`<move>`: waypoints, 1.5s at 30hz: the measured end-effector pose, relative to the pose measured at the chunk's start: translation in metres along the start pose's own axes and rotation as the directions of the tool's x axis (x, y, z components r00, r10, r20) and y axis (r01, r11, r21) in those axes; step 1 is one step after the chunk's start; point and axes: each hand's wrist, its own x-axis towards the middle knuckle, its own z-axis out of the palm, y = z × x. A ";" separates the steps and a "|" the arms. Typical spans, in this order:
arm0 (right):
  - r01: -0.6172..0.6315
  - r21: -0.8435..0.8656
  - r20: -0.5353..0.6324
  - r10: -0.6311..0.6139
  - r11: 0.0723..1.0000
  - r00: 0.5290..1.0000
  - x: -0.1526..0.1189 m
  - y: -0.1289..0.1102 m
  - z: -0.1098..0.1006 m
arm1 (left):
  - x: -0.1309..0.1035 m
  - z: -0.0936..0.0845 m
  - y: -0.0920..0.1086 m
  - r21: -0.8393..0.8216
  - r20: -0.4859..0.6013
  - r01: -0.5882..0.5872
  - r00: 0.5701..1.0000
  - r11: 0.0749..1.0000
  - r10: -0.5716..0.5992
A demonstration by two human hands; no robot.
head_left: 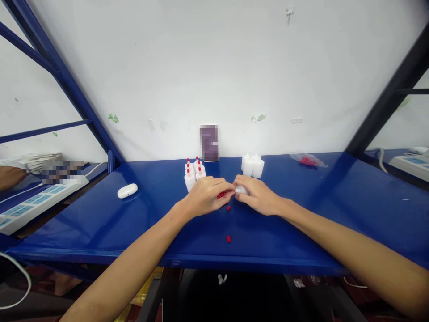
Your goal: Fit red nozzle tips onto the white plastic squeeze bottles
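right fingers [243, 180] gripping white plastic bottle [241, 190] over blue desk [268, 241] | left fingers [221, 185] closed at its tip, hold unclear | risk: stray nudge could roll small red plastic cap [229, 239] off

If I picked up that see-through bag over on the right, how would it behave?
The clear bag would probably sag and crumple: it lies low, with thin, wrinkled film. It looks light, holding only a small clump of red pieces. Those seem loose, so they might shift inside.
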 end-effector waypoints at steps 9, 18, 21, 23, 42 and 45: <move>-0.129 0.117 0.002 0.130 0.985 0.992 0.001 -0.001 0.004 | -0.002 0.004 0.000 -0.050 -0.014 0.017 1.000 0.999 -0.018; -0.130 0.016 -0.030 0.131 0.991 0.991 0.001 -0.012 0.005 | -0.005 0.010 0.000 -0.062 0.033 0.050 0.998 0.997 -0.048; -0.111 0.047 -0.054 0.113 0.993 0.992 0.001 -0.009 0.007 | -0.004 0.008 0.001 -0.070 0.061 0.063 0.996 0.996 -0.059; -0.071 0.094 -0.066 0.077 0.993 0.995 0.001 -0.006 0.007 | -0.004 0.007 0.001 -0.068 0.086 0.077 0.994 0.995 -0.071; 0.013 0.165 -0.330 0.043 0.986 0.943 0.002 -0.006 0.010 | -0.051 -0.086 -0.027 0.021 0.454 0.551 0.738 0.835 -0.499; -0.062 0.181 -0.405 0.132 0.982 0.905 0.000 -0.007 0.009 | -0.058 -0.074 -0.029 0.080 0.411 0.491 0.776 0.867 -0.478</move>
